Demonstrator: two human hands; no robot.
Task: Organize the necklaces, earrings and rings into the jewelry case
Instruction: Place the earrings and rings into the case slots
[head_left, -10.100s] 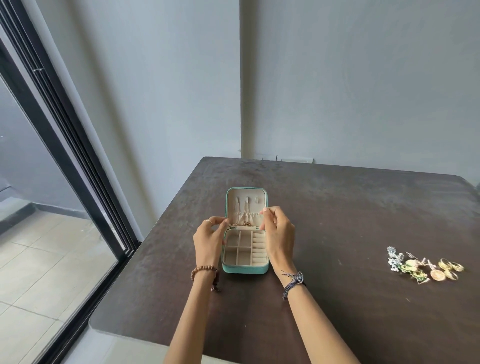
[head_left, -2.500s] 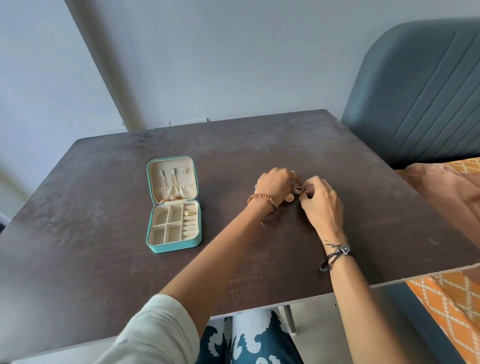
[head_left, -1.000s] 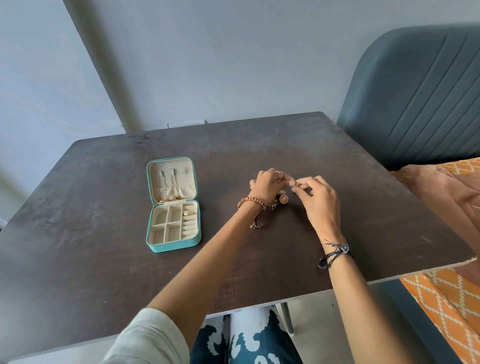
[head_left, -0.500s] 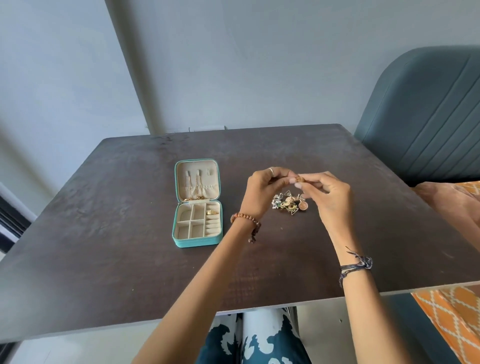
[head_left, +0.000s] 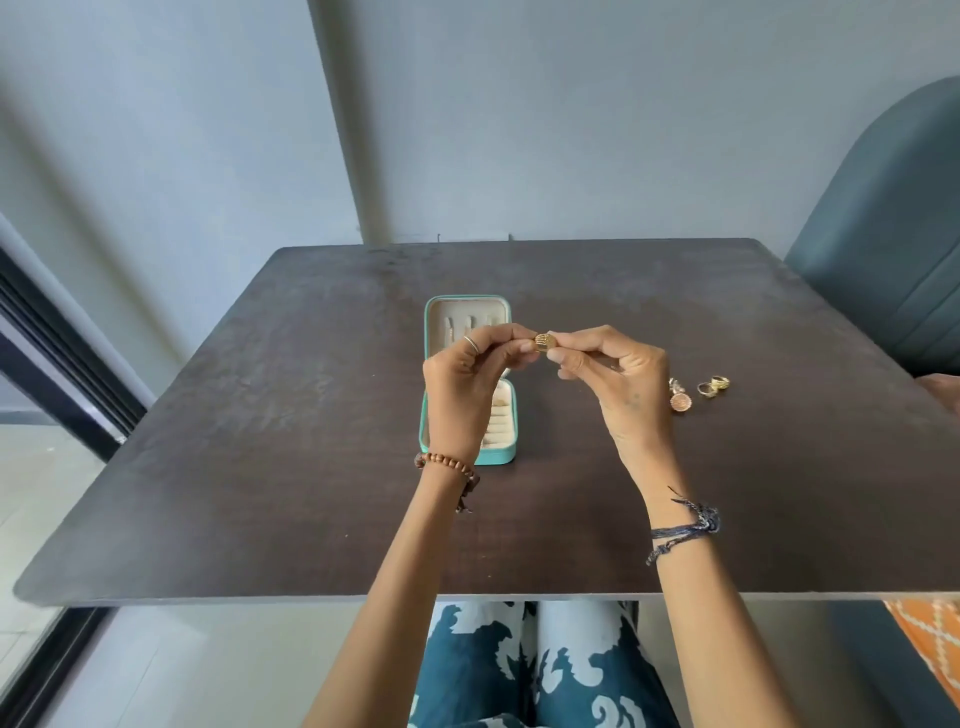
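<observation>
Dark and wide, the surface (head_left: 291, 467) is seen in front of a plain grey wall (head_left: 571, 104), with a blue-grey chair (head_left: 893, 270) at its right edge. Since half a second ago, the view has been turned, so the jewelry case (head_left: 506, 452) is now seen in the middle, right behind the hands. Before, it was well off to the left of them.

A small gold ring (head_left: 544, 342) is held up in the air above the open case. It is pinched from the left by the fingers (head_left: 511, 345) of the left hand (head_left: 462, 384) and from the right by the fingers (head_left: 563, 347) of the right hand (head_left: 621, 387). The other fingers of both hands are curled in. Which way the ring's hole is turned cannot be told; its patterned gold face is seen pointed toward the camera.

The case is laid open with its long side pointed away from the person. Its lid (head_left: 467, 312) is at the far end, and the tray with ring rolls (head_left: 501, 423) is at the near end. Much of the tray is hidden by the left hand.

A little pile of jewelry (head_left: 698, 391) is left on the surface just right of the right hand. Earlier it was seen between and under the hands.
</observation>
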